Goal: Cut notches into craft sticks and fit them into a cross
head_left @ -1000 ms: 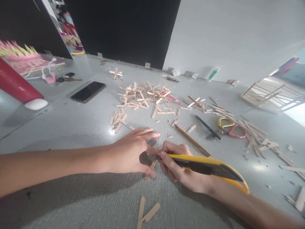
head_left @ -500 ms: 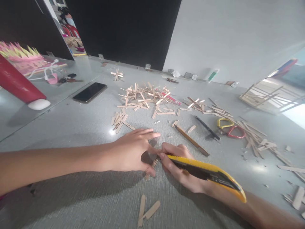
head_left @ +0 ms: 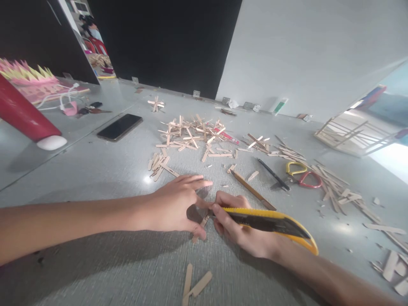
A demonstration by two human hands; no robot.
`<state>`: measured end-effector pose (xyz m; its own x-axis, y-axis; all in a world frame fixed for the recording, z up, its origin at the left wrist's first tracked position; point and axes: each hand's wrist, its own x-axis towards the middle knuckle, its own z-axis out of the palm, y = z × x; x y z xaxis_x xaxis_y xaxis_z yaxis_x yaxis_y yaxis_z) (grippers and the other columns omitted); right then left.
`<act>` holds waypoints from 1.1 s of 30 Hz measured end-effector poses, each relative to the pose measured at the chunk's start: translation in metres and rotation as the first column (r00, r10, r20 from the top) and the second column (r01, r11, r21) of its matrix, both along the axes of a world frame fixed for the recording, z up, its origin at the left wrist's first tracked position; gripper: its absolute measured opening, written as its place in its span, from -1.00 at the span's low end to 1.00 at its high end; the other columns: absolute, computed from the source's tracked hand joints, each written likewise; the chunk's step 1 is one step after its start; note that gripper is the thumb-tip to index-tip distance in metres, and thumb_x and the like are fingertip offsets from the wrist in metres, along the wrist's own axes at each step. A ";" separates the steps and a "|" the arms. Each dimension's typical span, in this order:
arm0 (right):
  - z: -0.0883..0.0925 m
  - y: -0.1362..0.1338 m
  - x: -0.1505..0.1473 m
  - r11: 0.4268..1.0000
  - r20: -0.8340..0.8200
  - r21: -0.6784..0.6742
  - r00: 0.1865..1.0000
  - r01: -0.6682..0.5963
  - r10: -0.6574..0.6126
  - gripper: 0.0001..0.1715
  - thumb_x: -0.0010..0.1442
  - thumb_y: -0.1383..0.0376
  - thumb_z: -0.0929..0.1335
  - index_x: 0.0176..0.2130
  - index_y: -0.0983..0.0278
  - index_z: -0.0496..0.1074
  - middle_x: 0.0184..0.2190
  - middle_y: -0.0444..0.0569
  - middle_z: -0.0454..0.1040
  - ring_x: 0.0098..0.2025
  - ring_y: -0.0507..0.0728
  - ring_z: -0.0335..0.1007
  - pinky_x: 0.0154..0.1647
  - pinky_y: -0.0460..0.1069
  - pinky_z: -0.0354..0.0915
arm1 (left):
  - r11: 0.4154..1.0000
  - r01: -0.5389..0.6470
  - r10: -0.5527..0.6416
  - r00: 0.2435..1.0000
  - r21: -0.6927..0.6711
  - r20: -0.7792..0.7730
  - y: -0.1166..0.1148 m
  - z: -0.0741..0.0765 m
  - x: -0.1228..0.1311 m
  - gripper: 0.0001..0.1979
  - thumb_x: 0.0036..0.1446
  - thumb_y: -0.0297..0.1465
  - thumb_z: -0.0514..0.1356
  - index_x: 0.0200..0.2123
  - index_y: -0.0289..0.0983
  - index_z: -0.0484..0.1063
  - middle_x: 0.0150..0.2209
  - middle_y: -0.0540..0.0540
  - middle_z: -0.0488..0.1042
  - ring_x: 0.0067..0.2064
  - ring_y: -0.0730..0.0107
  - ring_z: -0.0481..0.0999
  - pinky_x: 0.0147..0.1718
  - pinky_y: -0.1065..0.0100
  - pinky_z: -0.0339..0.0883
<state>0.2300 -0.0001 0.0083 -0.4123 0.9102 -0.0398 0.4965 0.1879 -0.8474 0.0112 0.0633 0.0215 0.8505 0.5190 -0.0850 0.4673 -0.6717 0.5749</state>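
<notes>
1. While most things look the same as a second ago, the back end of the yellow and black box cutter (head_left: 270, 222) has swung a little to the left in view.
2. The right hand (head_left: 234, 233) is curled tight around that cutter, close to its front end, just as it was.
3. The left hand (head_left: 175, 204) is spread wide. Its thumb is at the low end of a popsicle stick (head_left: 205, 220), and its pointing finger reaches toward the top end, near the cutter's tip.
4. That stick lies on the gray table (head_left: 127, 272), between the two hands, and has hardly moved.
5. So the careful work seems to be still going at one spot. I cannot tell what the blade is doing, because fingers hide it.
6. Two loose popsicle sticks (head_left: 188, 276) lie nearer the person, left alone.
</notes>
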 end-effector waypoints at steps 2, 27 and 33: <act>0.001 0.000 0.000 1.000 0.002 -0.005 1.000 0.002 -0.002 -0.50 0.43 -0.04 0.22 -0.44 0.16 0.14 -0.65 -0.23 0.32 -0.61 0.03 0.18 -0.55 -0.01 0.13 | 1.000 0.005 -0.006 1.000 0.005 0.013 -0.001 0.001 0.000 -0.47 0.05 0.12 0.38 -0.03 -0.06 0.65 0.48 -0.16 0.08 0.48 -0.26 -0.02 0.34 -0.28 -0.01; -0.005 -0.002 0.002 0.992 0.066 0.116 0.997 -0.056 0.049 -0.59 0.47 0.10 0.18 -0.42 0.15 0.12 -0.61 -0.25 0.34 -0.59 0.06 0.21 -0.28 0.11 0.19 | 1.000 -0.009 0.010 0.998 0.017 -0.058 -0.004 0.014 0.001 -0.54 0.12 0.04 0.38 0.01 -0.04 0.64 0.48 -0.17 0.08 0.48 -0.20 -0.03 0.33 -0.25 0.05; -0.005 -0.003 0.001 0.998 0.002 0.051 1.000 -0.022 0.022 -0.56 0.47 0.03 0.17 -0.41 0.15 0.10 -0.66 -0.25 0.31 -0.64 0.02 0.19 -0.54 0.00 0.11 | 1.000 -0.004 0.006 0.999 0.027 -0.045 -0.004 0.008 0.000 -0.50 0.14 0.09 0.33 0.06 -0.01 0.61 0.49 -0.16 0.04 0.49 -0.16 -0.05 0.34 -0.25 -0.01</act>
